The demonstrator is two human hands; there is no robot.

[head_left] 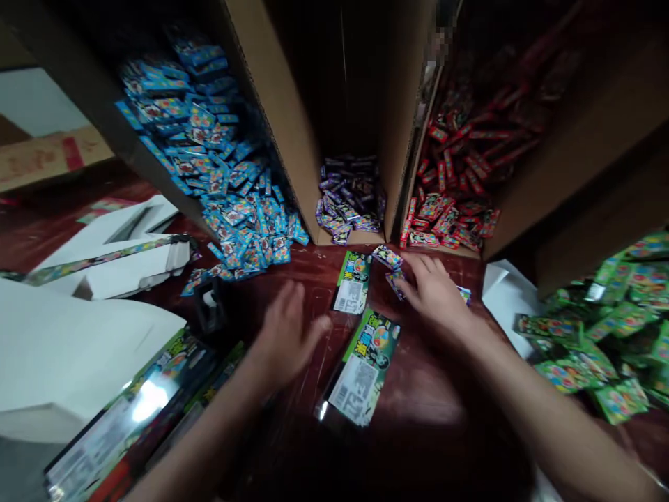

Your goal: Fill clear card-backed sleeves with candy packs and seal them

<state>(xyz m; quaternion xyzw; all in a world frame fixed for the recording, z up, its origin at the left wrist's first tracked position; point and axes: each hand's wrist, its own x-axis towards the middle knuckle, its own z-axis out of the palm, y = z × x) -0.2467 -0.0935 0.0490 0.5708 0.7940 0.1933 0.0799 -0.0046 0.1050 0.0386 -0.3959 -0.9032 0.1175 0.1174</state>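
My left hand (286,333) hovers flat over the dark red table, fingers stretched out, holding nothing; it is blurred. My right hand (435,291) lies palm down on a few small purple packets (387,256) near the middle box, fingers spread over them. Between my hands lie two clear bags with green header cards, one further off (352,282) and one closer (364,367).
Three open cardboard boxes stand at the back: blue packets (219,174) spilling out on the left, purple packets (349,199) in the middle, red packets (452,202) on the right. Green packets (617,341) are heaped at the right. White cartons (78,335) and a stack of header bags (130,411) lie at the left.
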